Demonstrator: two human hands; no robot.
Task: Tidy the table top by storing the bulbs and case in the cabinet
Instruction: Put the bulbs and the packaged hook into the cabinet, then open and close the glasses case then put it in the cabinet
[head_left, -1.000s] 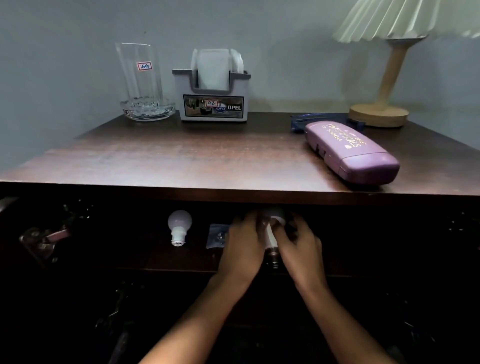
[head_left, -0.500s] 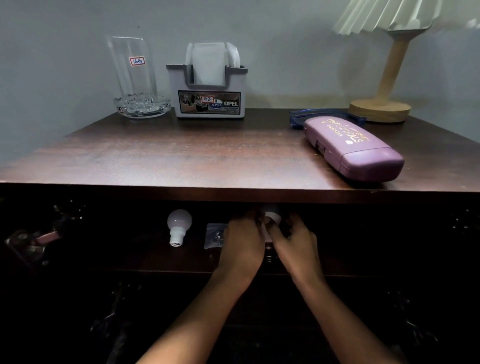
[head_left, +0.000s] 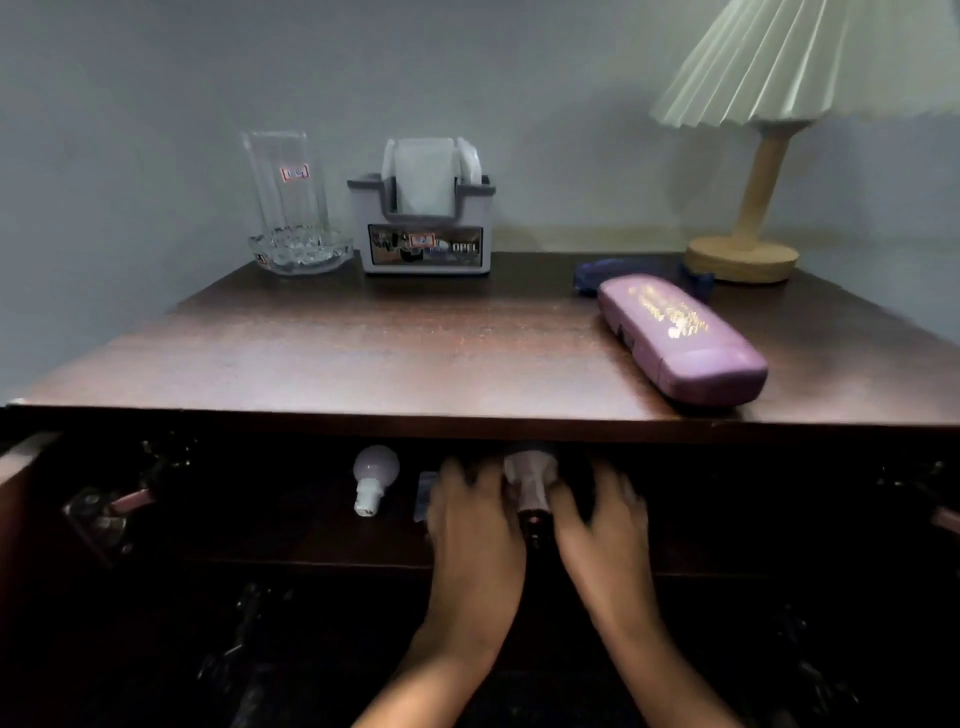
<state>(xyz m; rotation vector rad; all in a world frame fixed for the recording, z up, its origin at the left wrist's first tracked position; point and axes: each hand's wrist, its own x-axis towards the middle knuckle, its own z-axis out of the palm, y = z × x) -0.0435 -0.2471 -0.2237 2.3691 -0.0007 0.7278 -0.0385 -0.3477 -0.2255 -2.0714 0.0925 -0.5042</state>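
Note:
A white bulb (head_left: 530, 475) lies on the shelf inside the open cabinet, just under the table's front edge, with its base toward me. My left hand (head_left: 472, 519) and my right hand (head_left: 605, 519) flank it with fingers spread; both are blurred and sit close beside it, not wrapped around it. Left of them on the same shelf rests a second white bulb (head_left: 375, 475). The purple case (head_left: 680, 338) sits on the table top (head_left: 363, 353) at the right, near the front edge.
A small pale packet (head_left: 425, 491) peeks out beside my left hand. At the back of the table stand a tall glass (head_left: 291, 208), a tissue holder (head_left: 423, 228) and a lamp (head_left: 740, 257). A blue object (head_left: 592, 275) lies behind the case. The cabinet door (head_left: 21, 493) hangs open at left.
Both hands were closed together around the bulb; now they have spread apart and the bulb shows between them. The view has tilted slightly downward.

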